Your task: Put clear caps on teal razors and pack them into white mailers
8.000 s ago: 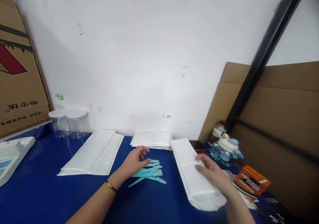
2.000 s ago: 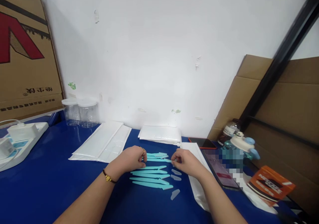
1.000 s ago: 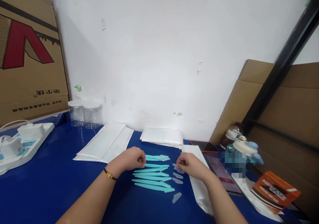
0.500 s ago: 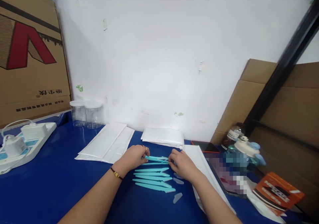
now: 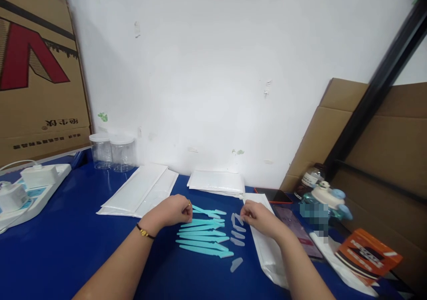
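Several turquoise eyebrow razors [image 5: 203, 247] lie in a column on the blue table, their blade ends pointing right. My left hand [image 5: 178, 209] is closed in a pinch at the handle ends of the two topmost razors [image 5: 209, 212], which cross each other; its fingertips partly hide the contact. To the right of the blades lie several small clear blade caps [image 5: 237, 241], with a lone cap [image 5: 236, 264] lower down. My right hand [image 5: 258, 215] pinches the edge of a clear cap [image 5: 238, 221] at the top of that group, low over the table.
White padded mailers [image 5: 136, 191] lie at the left, another stack [image 5: 216, 182] stands by the wall, and one mailer [image 5: 267, 251] is under my right forearm. Clear jars [image 5: 122, 153], a power strip [image 5: 50, 191], phones [image 5: 273, 195], a teal bottle [image 5: 322, 206] and an orange packet [image 5: 367, 255] surround the area.
My hands have moved apart: the left slightly left, the right rightward off the razors' blade ends. More clear caps now show beside my right fingers. The view has shifted slightly.
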Action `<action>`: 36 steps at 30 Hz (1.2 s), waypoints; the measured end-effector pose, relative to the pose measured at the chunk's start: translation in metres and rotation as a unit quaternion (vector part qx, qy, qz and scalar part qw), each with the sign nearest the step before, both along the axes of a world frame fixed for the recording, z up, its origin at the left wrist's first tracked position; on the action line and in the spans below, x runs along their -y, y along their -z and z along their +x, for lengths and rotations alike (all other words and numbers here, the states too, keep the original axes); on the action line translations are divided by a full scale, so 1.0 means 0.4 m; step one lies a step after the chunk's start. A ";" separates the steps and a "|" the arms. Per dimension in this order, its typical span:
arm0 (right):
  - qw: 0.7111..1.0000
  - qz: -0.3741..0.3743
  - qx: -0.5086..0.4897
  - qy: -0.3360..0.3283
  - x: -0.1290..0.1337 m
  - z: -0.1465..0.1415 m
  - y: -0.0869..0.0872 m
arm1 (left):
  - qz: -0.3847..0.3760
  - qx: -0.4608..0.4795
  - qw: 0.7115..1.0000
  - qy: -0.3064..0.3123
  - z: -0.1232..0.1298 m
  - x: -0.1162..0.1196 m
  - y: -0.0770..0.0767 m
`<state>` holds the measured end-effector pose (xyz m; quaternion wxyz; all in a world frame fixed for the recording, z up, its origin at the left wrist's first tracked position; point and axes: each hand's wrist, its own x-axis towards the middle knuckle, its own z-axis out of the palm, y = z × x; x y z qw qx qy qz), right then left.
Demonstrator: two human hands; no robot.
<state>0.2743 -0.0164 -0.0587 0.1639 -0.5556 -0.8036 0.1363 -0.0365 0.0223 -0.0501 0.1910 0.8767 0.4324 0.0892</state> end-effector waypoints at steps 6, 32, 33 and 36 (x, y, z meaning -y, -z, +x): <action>0.999 0.008 -0.037 0.008 0.009 -0.020 0.002 | 0.039 0.026 0.999 -0.023 0.009 -0.015 0.028; 0.993 -0.009 -0.114 -0.007 0.023 -0.045 -0.031 | 0.063 0.044 0.997 0.005 0.031 0.002 -0.005; 0.994 -0.016 -0.112 -0.007 0.024 -0.040 -0.030 | 0.044 0.038 0.998 0.006 0.030 0.004 -0.002; 0.996 -0.025 -0.089 -0.017 0.024 -0.041 -0.017 | 0.022 0.026 0.999 0.013 0.032 0.005 0.011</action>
